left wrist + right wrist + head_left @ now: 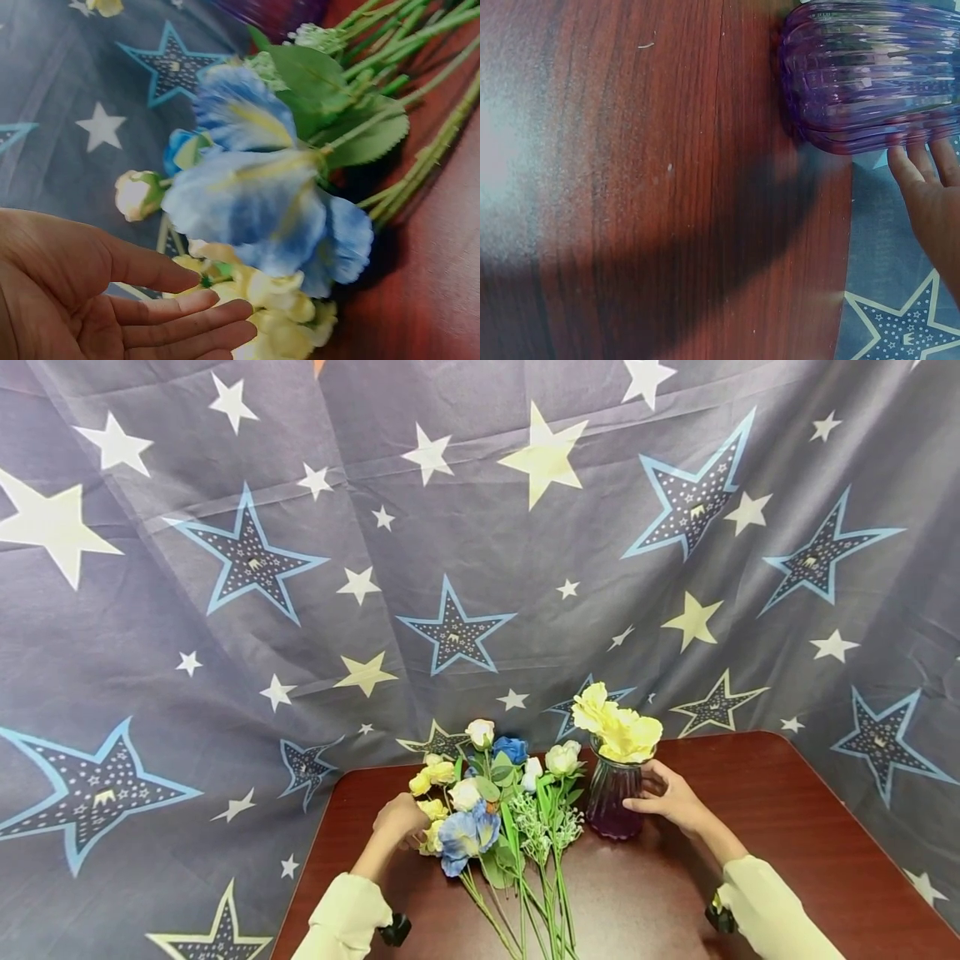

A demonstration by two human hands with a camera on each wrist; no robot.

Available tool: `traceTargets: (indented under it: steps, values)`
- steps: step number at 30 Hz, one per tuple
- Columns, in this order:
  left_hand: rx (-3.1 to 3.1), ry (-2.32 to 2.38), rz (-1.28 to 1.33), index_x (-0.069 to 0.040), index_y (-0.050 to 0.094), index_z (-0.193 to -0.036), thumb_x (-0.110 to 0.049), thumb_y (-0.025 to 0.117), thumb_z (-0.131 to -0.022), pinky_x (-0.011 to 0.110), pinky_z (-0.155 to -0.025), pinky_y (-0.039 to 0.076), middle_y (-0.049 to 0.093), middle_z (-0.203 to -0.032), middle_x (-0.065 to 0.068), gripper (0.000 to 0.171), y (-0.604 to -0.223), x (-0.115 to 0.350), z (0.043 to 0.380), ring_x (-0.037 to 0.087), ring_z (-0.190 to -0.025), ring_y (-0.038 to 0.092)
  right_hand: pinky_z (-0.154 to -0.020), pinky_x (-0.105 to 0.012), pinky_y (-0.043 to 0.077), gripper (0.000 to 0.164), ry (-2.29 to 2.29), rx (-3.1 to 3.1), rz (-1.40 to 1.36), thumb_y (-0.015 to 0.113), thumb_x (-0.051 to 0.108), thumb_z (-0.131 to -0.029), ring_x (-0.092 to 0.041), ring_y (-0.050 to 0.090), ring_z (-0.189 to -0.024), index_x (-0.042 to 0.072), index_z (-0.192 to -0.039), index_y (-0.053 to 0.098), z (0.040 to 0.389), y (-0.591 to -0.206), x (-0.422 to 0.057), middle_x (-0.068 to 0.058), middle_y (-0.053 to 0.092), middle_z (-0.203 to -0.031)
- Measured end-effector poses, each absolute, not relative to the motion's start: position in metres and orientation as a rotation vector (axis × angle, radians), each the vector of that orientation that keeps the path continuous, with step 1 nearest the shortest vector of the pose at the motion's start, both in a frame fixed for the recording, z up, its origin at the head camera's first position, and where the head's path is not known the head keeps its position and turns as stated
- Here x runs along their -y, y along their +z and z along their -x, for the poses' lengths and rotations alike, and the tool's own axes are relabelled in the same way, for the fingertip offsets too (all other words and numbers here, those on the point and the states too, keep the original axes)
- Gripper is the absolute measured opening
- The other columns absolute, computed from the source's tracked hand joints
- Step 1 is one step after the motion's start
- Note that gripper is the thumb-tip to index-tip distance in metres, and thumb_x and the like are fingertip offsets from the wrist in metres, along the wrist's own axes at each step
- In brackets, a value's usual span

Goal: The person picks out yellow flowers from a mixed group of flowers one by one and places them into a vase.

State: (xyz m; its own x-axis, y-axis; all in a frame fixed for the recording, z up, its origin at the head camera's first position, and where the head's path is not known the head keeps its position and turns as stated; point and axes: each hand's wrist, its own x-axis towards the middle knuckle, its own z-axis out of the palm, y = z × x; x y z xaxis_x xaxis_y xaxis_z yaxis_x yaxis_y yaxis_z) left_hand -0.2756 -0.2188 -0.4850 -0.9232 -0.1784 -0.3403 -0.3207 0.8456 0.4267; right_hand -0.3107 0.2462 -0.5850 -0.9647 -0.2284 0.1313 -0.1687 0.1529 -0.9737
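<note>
Your left hand (82, 296), fingers extended, lies below-left of the blue iris (247, 199); yellow blossoms (281, 322) sit beneath it, a pale rosebud (138, 195) left, green stems (420, 41) upper right.

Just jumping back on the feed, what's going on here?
A person is handling artificial-looking flowers at a table. The right hand holds the side of a purple glass vase, which stands upright with yellow flowers in it. The left hand, fingers extended, is at the yellow blooms of the loose bunch lying beside the vase; whether it touches them is unclear.
</note>
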Motion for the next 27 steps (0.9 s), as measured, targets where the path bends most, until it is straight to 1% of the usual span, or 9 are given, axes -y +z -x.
traceTargets:
  steps: [4,8,13,16,18,20,23,27]
  values:
    - [-2.698,0.707,0.372,0.002,0.069,-0.080,-0.008,0.063,-0.086,0.034,-0.055,0.061,0.075,-0.068,0.013,0.013,-0.492,0.219,0.272,0.023,-0.058,0.073,-0.091,-0.017,0.053,0.050,-1.966,-2.361,0.394,0.084,0.005,-0.080,-0.003,0.063,-0.105,-0.003,-0.119,0.052,0.310,-0.584,-0.246,0.006,0.061,-0.112]
    - [-2.641,0.715,0.383,0.003,0.072,-0.079,-0.006,0.061,-0.087,0.039,-0.062,0.064,0.076,-0.072,0.015,0.016,-0.503,0.218,0.271,0.023,-0.059,0.073,-0.091,-0.017,0.053,0.050,-1.976,-2.352,0.398,0.083,0.004,-0.080,-0.004,0.063,-0.105,-0.003,-0.119,0.052,0.311,-0.585,-0.246,0.007,0.062,-0.111]
    - [-2.535,0.711,0.351,0.008,0.074,-0.076,-0.002,0.060,-0.090,0.038,-0.064,0.064,0.076,-0.074,0.018,0.022,-0.517,0.216,0.267,0.024,-0.062,0.074,-0.092,-0.016,0.052,0.051,-1.997,-2.320,0.407,0.082,0.002,-0.081,-0.002,0.064,-0.105,-0.005,-0.122,0.053,0.312,-0.585,-0.245,0.009,0.065,-0.110]
    - [-2.451,0.712,0.342,0.010,0.074,-0.078,-0.002,0.059,-0.092,0.037,-0.068,0.064,0.077,-0.077,0.019,0.024,-0.525,0.214,0.263,0.025,-0.068,0.075,-0.093,-0.016,0.052,0.051,-2.001,-2.316,0.423,0.082,0.001,-0.081,-0.002,0.064,-0.104,-0.007,-0.122,0.052,0.311,-0.585,-0.245,0.006,0.064,-0.111]
    - [-2.406,0.734,0.351,0.011,0.074,-0.079,-0.001,0.060,-0.092,0.037,-0.071,0.064,0.077,-0.079,0.020,0.022,-0.531,0.214,0.261,0.026,-0.070,0.076,-0.093,-0.017,0.052,0.051,-2.001,-2.316,0.434,0.082,0.001,-0.081,-0.003,0.064,-0.105,-0.009,-0.122,0.051,0.310,-0.584,-0.245,0.003,0.064,-0.111]
    - [-2.373,0.752,0.357,0.011,0.073,-0.081,-0.003,0.062,-0.091,0.036,-0.073,0.064,0.077,-0.081,0.021,0.020,-0.535,0.213,0.259,0.026,-0.071,0.075,-0.092,-0.017,0.052,0.051,-1.989,-2.331,0.439,0.082,0.002,-0.081,-0.002,0.064,-0.105,-0.009,-0.121,0.051,0.310,-0.584,-0.245,0.001,0.063,-0.112]
    - [-2.364,0.808,0.377,0.010,0.071,-0.082,-0.006,0.070,-0.089,0.035,-0.071,0.063,0.076,-0.082,0.022,0.018,-0.542,0.211,0.255,0.025,-0.069,0.074,-0.092,-0.017,0.052,0.051,-1.987,-2.340,0.428,0.083,0.002,-0.081,-0.002,0.064,-0.105,-0.008,-0.121,0.053,0.309,-0.584,-0.244,0.003,0.064,-0.112]
    - [-2.401,0.924,0.432,0.008,0.070,-0.080,-0.014,0.080,-0.084,0.035,-0.065,0.063,0.075,-0.079,0.024,0.025,-0.548,0.206,0.251,0.023,-0.061,0.072,-0.091,-0.016,0.052,0.052,-1.983,-2.353,0.424,0.083,0.003,-0.080,0.000,0.064,-0.105,-0.006,-0.122,0.054,0.310,-0.585,-0.245,0.007,0.065,-0.111]
